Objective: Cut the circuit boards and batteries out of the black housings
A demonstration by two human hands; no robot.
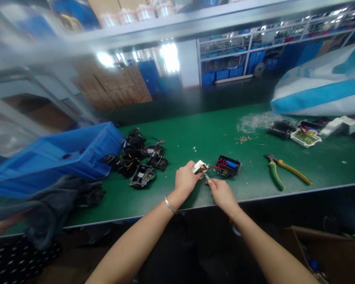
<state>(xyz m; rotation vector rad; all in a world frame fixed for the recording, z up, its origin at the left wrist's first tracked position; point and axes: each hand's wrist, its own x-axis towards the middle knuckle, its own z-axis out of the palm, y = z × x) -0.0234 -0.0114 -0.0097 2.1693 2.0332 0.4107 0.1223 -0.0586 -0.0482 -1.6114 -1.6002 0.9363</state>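
Note:
My left hand (pixel 187 179) is closed round a small white block (pixel 199 167) near the front edge of the green table (pixel 195 138). Red wires run from that block to an open black housing (pixel 228 166) with a blue part inside, lying just to the right. My right hand (pixel 220 191) is pinched on a thin metal tool (pixel 207 177) whose tip touches the white block. A bracelet sits on my left wrist.
A pile of black housings (pixel 137 159) lies left of my hands beside a tipped blue crate (pixel 56 157). Green and yellow pliers (pixel 281 171) lie to the right. Further back are loose screws (pixel 244 138), white scraps, a circuit board (pixel 306 137) and a blue-white sack (pixel 322 88).

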